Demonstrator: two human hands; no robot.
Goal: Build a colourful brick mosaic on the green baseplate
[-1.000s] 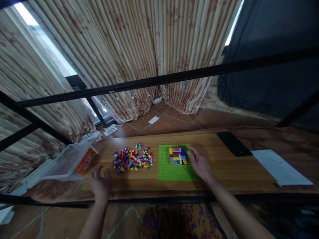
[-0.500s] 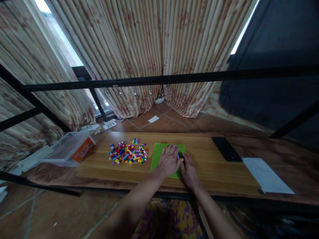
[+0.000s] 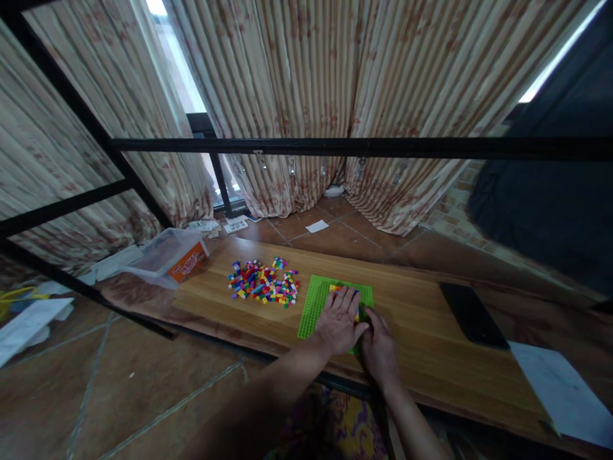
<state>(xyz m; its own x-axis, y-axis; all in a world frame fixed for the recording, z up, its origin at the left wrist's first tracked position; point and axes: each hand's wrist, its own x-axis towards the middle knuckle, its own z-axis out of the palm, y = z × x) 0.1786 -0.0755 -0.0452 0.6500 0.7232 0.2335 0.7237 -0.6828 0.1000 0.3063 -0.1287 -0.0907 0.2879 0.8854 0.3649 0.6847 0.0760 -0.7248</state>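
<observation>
My left hand (image 3: 338, 322) lies flat, fingers stretched out, over a patch of small coloured toy bricks (image 3: 332, 289) on a green studded baseplate (image 3: 313, 303). Yellow, orange and blue bits show around its fingers; the rest of the patch is hidden under the palm. Along the plate's right edge, my right hand (image 3: 379, 348) has its fingers bent against the rim and seems to hold it steady. The two thumbs are close together. To the left of the plate, a loose heap of multicoloured bricks (image 3: 263, 281) is spread on the wooden board.
A clear plastic box (image 3: 163, 255) with an orange label stands at the left end of the wooden board (image 3: 421, 364). Toward the right lie a black phone-like slab (image 3: 472, 314) and a white paper sheet (image 3: 562, 390). A black metal bar (image 3: 306, 147) crosses beyond the table, before striped curtains.
The view has turned and tilted, so the table now slants down to the right. My left hand is still flat over the bricks, with more of them showing beyond its fingers. My right hand stays at the plate's edge.
</observation>
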